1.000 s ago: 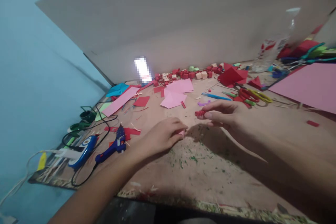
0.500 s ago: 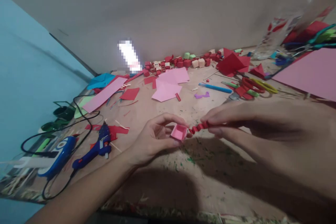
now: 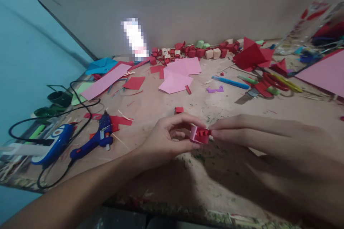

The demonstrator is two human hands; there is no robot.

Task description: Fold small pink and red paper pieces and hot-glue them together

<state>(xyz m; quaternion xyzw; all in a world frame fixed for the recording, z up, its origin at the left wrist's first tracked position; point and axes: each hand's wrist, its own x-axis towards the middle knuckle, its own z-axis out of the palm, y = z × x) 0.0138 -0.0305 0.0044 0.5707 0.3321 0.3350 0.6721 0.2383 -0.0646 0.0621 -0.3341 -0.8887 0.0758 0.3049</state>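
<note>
Low over the middle of the table, my left hand (image 3: pixel 172 134) pinches a small open pink paper box (image 3: pixel 194 134) between thumb and fingers. From the right, my right hand (image 3: pixel 249 136) holds one end of a zigzag-folded red paper strip (image 3: pixel 202 133) in its fingertips. The strip's folds lie at the box's open side, and whether they touch its inner wall I cannot tell. Just behind my left hand, a small red paper piece (image 3: pixel 179 110) rests on the table.
A blue glue gun (image 3: pixel 99 137) with a black cord lies left. Pink paper sheets (image 3: pixel 176 78), a blue pen (image 3: pixel 230 82) and scissors (image 3: pixel 268 84) lie farther back. Several small red paper cubes (image 3: pixel 192 52) line the wall. A bright, blurred-out screen (image 3: pixel 135 39) leans there.
The red folded strip has moved from beside the box to its opening, and the box has turned. The small red piece behind my left hand has come into view. The camera view has shifted.
</note>
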